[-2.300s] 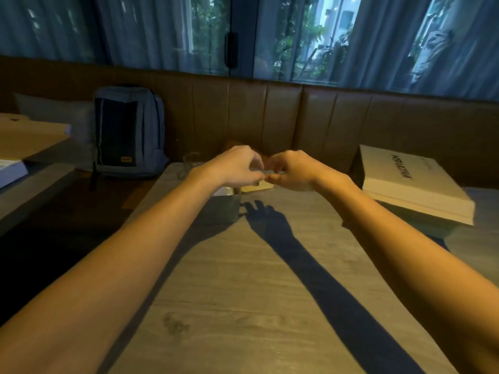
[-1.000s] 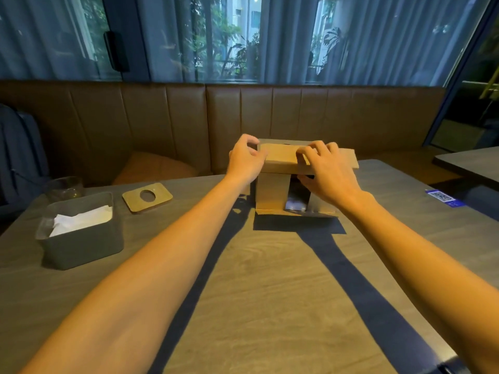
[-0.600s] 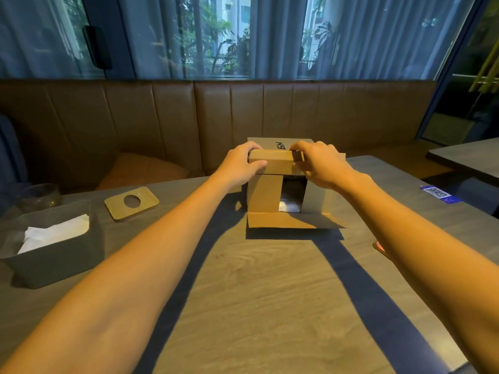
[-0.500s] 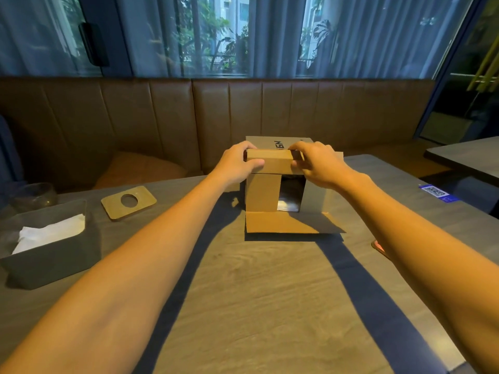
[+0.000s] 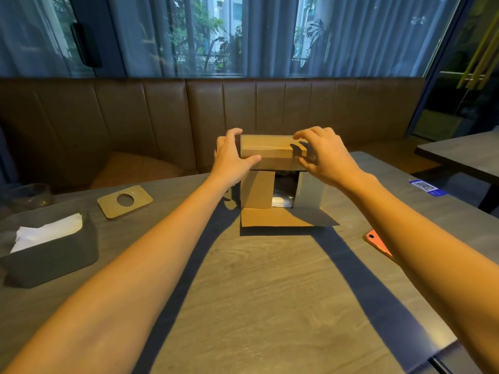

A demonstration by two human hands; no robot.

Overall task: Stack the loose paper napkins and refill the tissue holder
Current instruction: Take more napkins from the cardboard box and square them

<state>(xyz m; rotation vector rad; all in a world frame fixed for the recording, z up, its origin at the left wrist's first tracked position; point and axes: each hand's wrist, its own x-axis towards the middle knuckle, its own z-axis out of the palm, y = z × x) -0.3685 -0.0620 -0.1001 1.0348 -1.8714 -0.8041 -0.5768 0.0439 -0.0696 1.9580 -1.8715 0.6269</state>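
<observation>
Both hands, left (image 5: 231, 157) and right (image 5: 324, 155), now grip the cardboard box's (image 5: 270, 182) top flap, lifted slightly since; probably napkins (image 5: 280, 201) inside, reachable next.

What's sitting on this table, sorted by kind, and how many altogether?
Cardboard box: 1
Grey tissue holder: 1
Wooden lid with hole: 1
Glass: 1
Orange phone: 1
Blue sticker: 1
Total: 6

No legible text; sticker (image 5: 425, 187) print blurred
</observation>
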